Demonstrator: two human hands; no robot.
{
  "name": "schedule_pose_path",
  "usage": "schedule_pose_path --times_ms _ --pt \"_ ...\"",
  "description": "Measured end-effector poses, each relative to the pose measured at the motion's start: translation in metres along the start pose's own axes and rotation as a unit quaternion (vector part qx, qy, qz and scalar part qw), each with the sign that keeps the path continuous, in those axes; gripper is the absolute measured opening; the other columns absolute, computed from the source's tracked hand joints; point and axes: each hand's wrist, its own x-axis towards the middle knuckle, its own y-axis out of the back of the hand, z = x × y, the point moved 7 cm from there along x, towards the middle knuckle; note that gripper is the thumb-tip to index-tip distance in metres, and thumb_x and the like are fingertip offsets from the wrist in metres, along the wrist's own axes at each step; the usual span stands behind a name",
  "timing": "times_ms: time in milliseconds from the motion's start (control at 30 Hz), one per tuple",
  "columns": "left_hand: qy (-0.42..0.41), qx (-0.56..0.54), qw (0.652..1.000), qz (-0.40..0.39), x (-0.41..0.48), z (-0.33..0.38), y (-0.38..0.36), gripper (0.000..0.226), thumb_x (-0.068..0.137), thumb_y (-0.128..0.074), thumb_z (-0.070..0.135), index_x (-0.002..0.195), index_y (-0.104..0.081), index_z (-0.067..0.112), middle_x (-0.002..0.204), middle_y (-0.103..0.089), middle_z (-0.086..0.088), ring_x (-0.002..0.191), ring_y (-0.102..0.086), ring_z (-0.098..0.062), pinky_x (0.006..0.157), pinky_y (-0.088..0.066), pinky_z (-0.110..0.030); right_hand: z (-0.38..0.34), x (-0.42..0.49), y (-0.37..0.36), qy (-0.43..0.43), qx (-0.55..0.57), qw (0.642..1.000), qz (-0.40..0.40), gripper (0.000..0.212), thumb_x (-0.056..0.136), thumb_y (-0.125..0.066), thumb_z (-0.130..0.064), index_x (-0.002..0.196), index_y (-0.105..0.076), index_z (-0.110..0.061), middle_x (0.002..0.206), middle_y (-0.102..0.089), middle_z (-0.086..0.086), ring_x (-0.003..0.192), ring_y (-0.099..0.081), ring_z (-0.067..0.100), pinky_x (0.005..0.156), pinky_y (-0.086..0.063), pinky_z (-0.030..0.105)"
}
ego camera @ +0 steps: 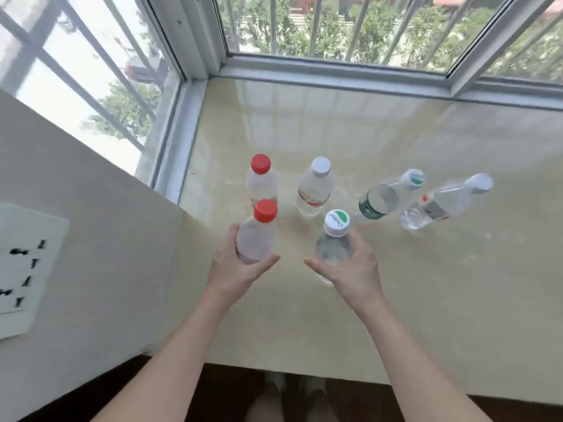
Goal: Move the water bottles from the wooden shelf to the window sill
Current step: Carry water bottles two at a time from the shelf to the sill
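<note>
I look down on a glossy beige window sill [396, 284]. My left hand [234, 269] is wrapped around a clear red-capped bottle [257, 236], held upright. My right hand [350, 269] grips a clear bottle with a white and green cap [335, 236]. Behind them several bottles stand on the sill: a second red-capped one [262, 178], a white-capped one with a red label [315, 187], a green-labelled one [387, 196] and a white-capped one at the right [444, 202]. The wooden shelf is out of view.
Barred windows [335, 32] close off the sill at the back and the left. A beige wall [91, 223] with a white socket plate [27, 269] stands on the left. Dark wooden floor [426, 403] and my feet show below the sill's front edge.
</note>
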Motion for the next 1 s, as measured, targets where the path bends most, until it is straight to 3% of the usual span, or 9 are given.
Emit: schedule_pose_path --times_ms 67,133,233,333,500,600,767,900,1000 --pt "-0.008 -0.01 1.0 0.01 0.011 -0.011 -0.001 0.055 0.063 -0.091 0.033 0.107 -0.057 0.029 0.093 -0.071 0.001 0.088 -0.069 -0.022 0.08 -0.058 -0.048 0.015 0.011 -0.008 -0.001 0.004 1.0 0.001 0.064 0.06 -0.095 -0.031 0.115 -0.062 -0.031 0.11 -0.069 -0.018 0.108 -0.062 0.0 0.091 -0.048 0.023" --pt "-0.019 -0.017 0.999 0.021 0.019 -0.015 -0.001 0.054 0.065 -0.092 0.027 0.107 -0.057 0.031 0.097 -0.07 0.008 0.094 -0.067 -0.014 0.083 -0.057 -0.033 0.022 0.019 -0.013 0.008 0.009 1.0 0.003 0.066 0.059 -0.095 -0.032 0.115 -0.061 -0.029 0.112 -0.068 -0.015 0.11 -0.061 0.001 0.09 -0.046 0.019" --pt "-0.025 -0.01 0.999 0.026 0.025 -0.02 -0.002 0.057 0.064 -0.092 0.028 0.109 -0.057 0.034 0.095 -0.067 0.024 0.093 -0.063 0.003 0.078 -0.05 -0.012 0.025 0.026 -0.017 0.027 0.008 1.0 0.005 0.06 0.059 -0.095 -0.03 0.109 -0.062 -0.03 0.108 -0.068 -0.01 0.104 -0.062 0.002 0.085 -0.044 0.012" --pt "-0.023 -0.012 0.999 0.021 0.027 -0.03 -0.004 0.062 0.065 -0.091 0.022 0.117 -0.058 0.028 0.096 -0.066 0.025 0.088 -0.06 0.014 0.075 -0.044 -0.004 0.03 0.031 -0.024 0.029 0.016 0.999 0.004 0.06 0.057 -0.094 -0.037 0.109 -0.065 -0.025 0.104 -0.07 -0.009 0.102 -0.064 0.007 0.086 -0.047 0.016" --pt "-0.036 0.031 0.999 0.022 0.025 -0.04 -0.006 0.069 0.064 -0.091 0.032 0.124 -0.058 0.026 0.105 -0.067 0.02 0.096 -0.061 0.009 0.079 -0.045 -0.006 0.041 0.026 -0.03 0.029 0.026 0.999 0.004 0.06 0.058 -0.096 -0.027 0.108 -0.062 -0.027 0.101 -0.069 -0.007 0.098 -0.065 0.012 0.084 -0.048 0.015" --pt "-0.053 0.066 0.996 0.019 0.025 -0.04 -0.004 0.069 0.062 -0.09 0.04 0.121 -0.056 0.03 0.105 -0.067 0.016 0.099 -0.062 -0.001 0.085 -0.052 -0.024 0.045 0.02 -0.032 0.036 0.008 0.999 0.0 0.064 0.058 -0.097 -0.023 0.108 -0.059 -0.035 0.103 -0.067 -0.014 0.099 -0.064 0.005 0.084 -0.047 0.012" --pt "-0.072 0.077 0.994 0.038 0.023 -0.037 0.006 0.064 0.062 -0.091 0.036 0.117 -0.057 0.033 0.105 -0.06 0.034 0.095 -0.059 0.008 0.082 -0.051 -0.019 0.061 0.019 -0.037 0.001 -0.012 1.0 0.008 0.061 0.061 -0.095 -0.023 0.112 -0.062 -0.027 0.101 -0.07 -0.011 0.098 -0.066 0.007 0.078 -0.044 0.005" --pt "-0.07 0.075 0.994 0.044 0.027 -0.045 0.005 0.065 0.062 -0.091 0.038 0.117 -0.059 0.028 0.102 -0.066 0.02 0.096 -0.062 -0.001 0.085 -0.052 -0.027 0.064 0.023 -0.044 0.0 -0.027 0.999 0.017 0.061 0.062 -0.094 -0.024 0.114 -0.063 -0.023 0.101 -0.07 -0.009 0.097 -0.065 0.008 0.076 -0.042 0.002" --pt "-0.067 0.077 0.994 0.041 0.029 -0.053 0.003 0.062 0.062 -0.091 0.038 0.116 -0.06 0.027 0.101 -0.068 0.014 0.095 -0.063 -0.002 0.084 -0.052 -0.025 0.064 0.024 -0.048 0.007 -0.03 0.999 0.014 0.062 0.061 -0.094 -0.025 0.114 -0.063 -0.024 0.103 -0.07 -0.01 0.099 -0.065 0.008 0.079 -0.042 0.004"
